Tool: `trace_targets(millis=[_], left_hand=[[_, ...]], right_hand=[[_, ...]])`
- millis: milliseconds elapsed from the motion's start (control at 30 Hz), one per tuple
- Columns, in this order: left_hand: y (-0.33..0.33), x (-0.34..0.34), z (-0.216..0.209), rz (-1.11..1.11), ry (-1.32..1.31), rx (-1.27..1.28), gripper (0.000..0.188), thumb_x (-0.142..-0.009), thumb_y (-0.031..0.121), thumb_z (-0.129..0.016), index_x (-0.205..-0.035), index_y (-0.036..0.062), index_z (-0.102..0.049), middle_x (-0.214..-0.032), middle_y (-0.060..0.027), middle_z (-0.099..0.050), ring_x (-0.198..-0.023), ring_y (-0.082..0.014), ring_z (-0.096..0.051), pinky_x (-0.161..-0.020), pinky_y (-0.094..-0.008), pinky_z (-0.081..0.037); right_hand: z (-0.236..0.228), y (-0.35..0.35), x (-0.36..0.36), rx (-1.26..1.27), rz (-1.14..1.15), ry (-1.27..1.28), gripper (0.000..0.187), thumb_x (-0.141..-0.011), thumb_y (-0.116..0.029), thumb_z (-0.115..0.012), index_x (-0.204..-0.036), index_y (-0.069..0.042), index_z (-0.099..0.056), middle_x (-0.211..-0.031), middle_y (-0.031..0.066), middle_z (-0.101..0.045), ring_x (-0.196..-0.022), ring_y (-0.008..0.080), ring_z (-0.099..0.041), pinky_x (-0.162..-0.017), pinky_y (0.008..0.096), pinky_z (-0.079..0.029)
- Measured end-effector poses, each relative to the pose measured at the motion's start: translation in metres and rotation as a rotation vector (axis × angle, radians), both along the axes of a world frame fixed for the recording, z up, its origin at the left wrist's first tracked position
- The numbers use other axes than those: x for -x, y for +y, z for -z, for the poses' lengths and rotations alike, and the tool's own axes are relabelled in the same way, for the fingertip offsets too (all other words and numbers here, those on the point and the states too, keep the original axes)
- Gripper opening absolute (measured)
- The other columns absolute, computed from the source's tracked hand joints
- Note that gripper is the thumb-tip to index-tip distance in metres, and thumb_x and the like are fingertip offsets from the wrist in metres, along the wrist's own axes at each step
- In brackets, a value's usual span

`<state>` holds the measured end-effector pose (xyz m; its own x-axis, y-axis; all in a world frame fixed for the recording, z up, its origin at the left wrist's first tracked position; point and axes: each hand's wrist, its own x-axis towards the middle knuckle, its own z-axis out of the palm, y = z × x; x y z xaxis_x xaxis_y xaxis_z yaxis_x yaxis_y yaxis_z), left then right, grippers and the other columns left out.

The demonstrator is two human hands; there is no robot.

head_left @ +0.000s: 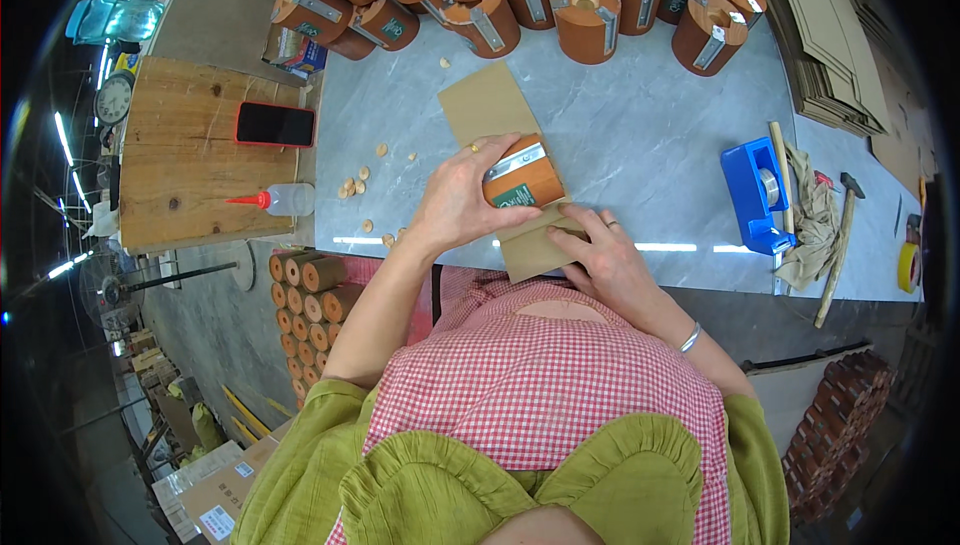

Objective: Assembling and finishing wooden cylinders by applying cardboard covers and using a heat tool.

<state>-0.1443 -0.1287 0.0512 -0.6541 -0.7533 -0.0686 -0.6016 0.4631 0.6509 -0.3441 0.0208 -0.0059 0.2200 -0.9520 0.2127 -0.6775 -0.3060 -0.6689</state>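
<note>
In front of me at the table's near edge, my left hand (458,193) is closed around a reddish-brown wooden cylinder (545,183). The cylinder has a metal strip along it and a green label, and it lies on its side on a tan cardboard sheet (487,98). One end of the sheet stretches away behind it. My right hand (612,263) grips the near end of the cardboard, thumb beneath and fingers on top, bending it up beside the cylinder. The cylinder's underside is hidden.
Several similar cylinders (585,20) crowd the far side. Flat cardboard (825,55) is stacked far right. A blue tape dispenser (752,195), a cloth (812,220) and a hammer (840,245) lie right. At left are small round wooden plugs (348,187), a phone (275,125) and a red-tipped bottle (285,199).
</note>
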Motion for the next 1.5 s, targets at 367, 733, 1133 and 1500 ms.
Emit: trace_targets(millis=[367, 733, 1133, 1500], left_hand=[[-0.005, 0.0, 0.009, -0.02, 0.076, -0.032, 0.045, -0.105, 0.032, -0.056, -0.138, 0.0016, -0.061, -0.13, -0.0213, -0.067, -0.119, -0.0403, -0.063, -0.102, -0.043, -0.049], [-0.02, -0.006, 0.023, 0.012, 0.258, -0.165, 0.054, -0.111, 0.041, -0.041, -0.136, -0.0013, -0.063, -0.131, -0.0197, -0.065, -0.124, -0.0355, -0.06, -0.106, -0.0407, -0.046], [0.023, -0.02, 0.058, -0.269, 0.636, -0.069, 0.056, -0.087, 0.023, -0.078, -0.135, 0.0036, -0.059, -0.137, -0.015, -0.056, -0.131, -0.0266, -0.053, -0.111, -0.0392, -0.042], [0.018, -0.009, 0.062, -0.377, 0.723, -0.136, 0.042, -0.093, 0.018, -0.073, -0.131, 0.0026, -0.062, -0.133, -0.0146, -0.062, -0.125, -0.0242, -0.058, -0.109, -0.0363, -0.043]], right_hand=[[-0.037, -0.049, 0.008, 0.339, -0.066, -0.03, 0.008, -0.082, -0.001, -0.069, -0.088, -0.002, -0.063, -0.107, 0.0066, -0.063, -0.088, 0.0301, -0.058, -0.08, 0.0419, -0.048], [-0.021, -0.079, -0.005, 0.292, -0.011, -0.324, 0.017, -0.082, 0.004, -0.072, -0.086, 0.0, -0.056, -0.125, 0.0212, -0.064, -0.124, 0.0407, -0.06, -0.103, 0.0468, -0.048], [-0.021, -0.096, -0.006, 0.254, 0.0, -0.332, 0.021, -0.081, 0.004, -0.073, -0.086, -0.002, -0.053, -0.122, 0.0193, -0.065, -0.121, 0.0389, -0.061, -0.099, 0.0444, -0.05], [0.002, -0.119, -0.022, 0.098, 0.094, -0.538, 0.027, -0.102, -0.016, -0.055, -0.119, 0.004, -0.059, -0.118, 0.02, -0.063, -0.112, 0.0348, -0.062, -0.098, 0.0401, -0.048]])
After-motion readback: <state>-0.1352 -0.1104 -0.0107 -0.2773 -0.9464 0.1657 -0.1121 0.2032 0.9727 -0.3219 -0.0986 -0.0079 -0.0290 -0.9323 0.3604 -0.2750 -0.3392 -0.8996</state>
